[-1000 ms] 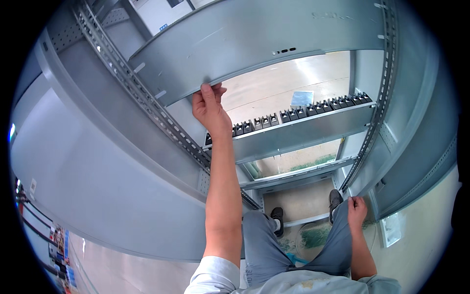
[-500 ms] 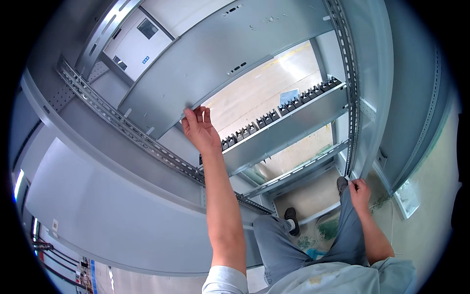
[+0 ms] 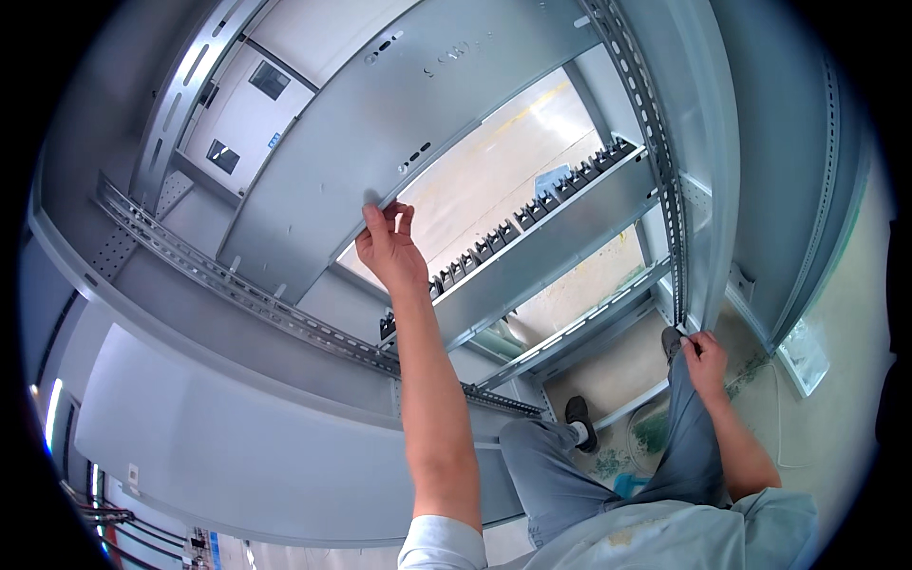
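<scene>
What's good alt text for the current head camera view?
A person's left hand pinches the lower edge of a grey metal panel in an open cabinet frame, above a row of black components. The right hand is by the right leg.

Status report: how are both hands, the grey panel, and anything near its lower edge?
Left hand pinching grey panel at lower edge. Right hand low near right leg, hold unclear. Row of black fittings below panel.

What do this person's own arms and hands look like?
The left hand and right hand wear no gloves, and no watch shows. Pale grey-blue short sleeves leave both slim, rounded forearms uncovered; I see no cables or markings on them.
</scene>
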Tool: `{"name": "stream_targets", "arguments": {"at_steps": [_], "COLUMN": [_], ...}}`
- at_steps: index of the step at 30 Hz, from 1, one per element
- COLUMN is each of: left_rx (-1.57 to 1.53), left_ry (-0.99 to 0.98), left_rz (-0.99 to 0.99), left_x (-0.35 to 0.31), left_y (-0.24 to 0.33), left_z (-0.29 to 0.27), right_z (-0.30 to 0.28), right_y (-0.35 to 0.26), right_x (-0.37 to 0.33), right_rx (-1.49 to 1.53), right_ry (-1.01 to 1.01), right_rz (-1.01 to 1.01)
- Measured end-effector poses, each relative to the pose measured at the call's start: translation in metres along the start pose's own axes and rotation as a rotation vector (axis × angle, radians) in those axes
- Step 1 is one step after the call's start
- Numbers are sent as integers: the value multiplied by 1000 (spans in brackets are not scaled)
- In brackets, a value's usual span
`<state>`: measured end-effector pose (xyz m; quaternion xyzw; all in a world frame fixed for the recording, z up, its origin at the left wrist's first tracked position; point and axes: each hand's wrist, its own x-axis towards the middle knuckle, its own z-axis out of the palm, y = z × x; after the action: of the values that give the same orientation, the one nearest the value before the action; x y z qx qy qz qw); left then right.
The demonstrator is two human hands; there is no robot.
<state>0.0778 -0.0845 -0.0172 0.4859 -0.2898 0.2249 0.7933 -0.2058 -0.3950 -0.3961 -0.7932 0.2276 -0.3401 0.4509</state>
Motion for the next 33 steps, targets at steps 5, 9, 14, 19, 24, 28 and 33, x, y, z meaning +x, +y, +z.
{"name": "stream_targets", "arguments": {"at_steps": [5, 9, 14, 19, 24, 28, 33], "left_rx": [69, 69, 140, 117, 18, 94, 80], "left_ry": [-134, -219, -86, -42, -181, -176, -97], "left_rz": [-262, -297, -180, -184, -257, -223, -197], "left_x": [-13, -3, -8, -17, -12, -3, -8], "left_y": [-3, -21, -36, -37, -40, -48, -51], "left_z": [36, 79, 98, 117, 117, 119, 133], "right_z": [4, 2, -1, -9, -3, -3, 2], "right_y": [-5, -8, -1, -5, 4, -2, 15], "right_x": [-1, 1, 2, 5, 3, 3, 4], "right_rx": [18, 23, 40, 15, 11, 20, -19], "right_ry": [30, 30, 41, 31, 19, -1, 21], "right_rz": [-49, -38, -37, 5, -44, -1, -38]}}
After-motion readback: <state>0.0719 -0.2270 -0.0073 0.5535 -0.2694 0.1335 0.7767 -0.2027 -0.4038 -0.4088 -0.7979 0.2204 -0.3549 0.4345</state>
